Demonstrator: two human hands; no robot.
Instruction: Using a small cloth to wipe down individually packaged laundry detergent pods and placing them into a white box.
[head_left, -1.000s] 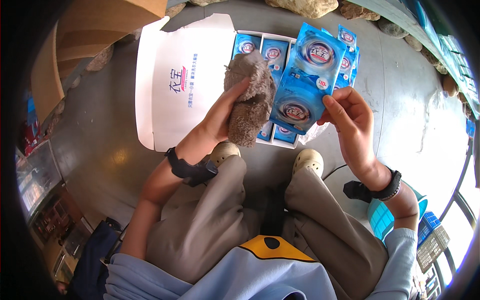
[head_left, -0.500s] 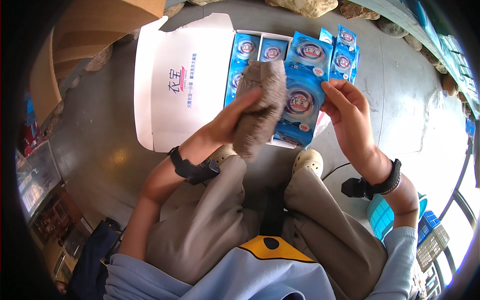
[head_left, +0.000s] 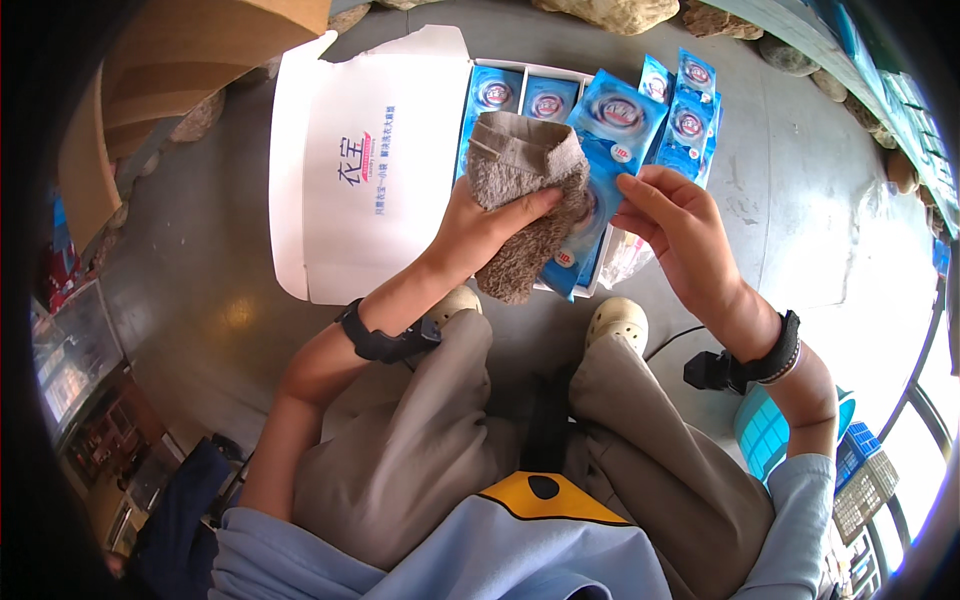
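1. I'm gripping a grey-brown cloth [head_left: 525, 205] in my left hand [head_left: 478, 232], fingers closed around it, pressing it on the blue sachet [head_left: 600, 150] at upper centre of the frame.
2. My right hand [head_left: 672, 222] is pinching the sachet's edge.
3. That light pinch is risking the sachet slipping into the white box [head_left: 370, 165] below.

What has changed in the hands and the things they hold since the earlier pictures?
The left hand has slid the grey cloth further across the blue packet, covering more of its front. The right hand has kept its grip on the packet's edge. The open white box with packets inside has stayed in place.
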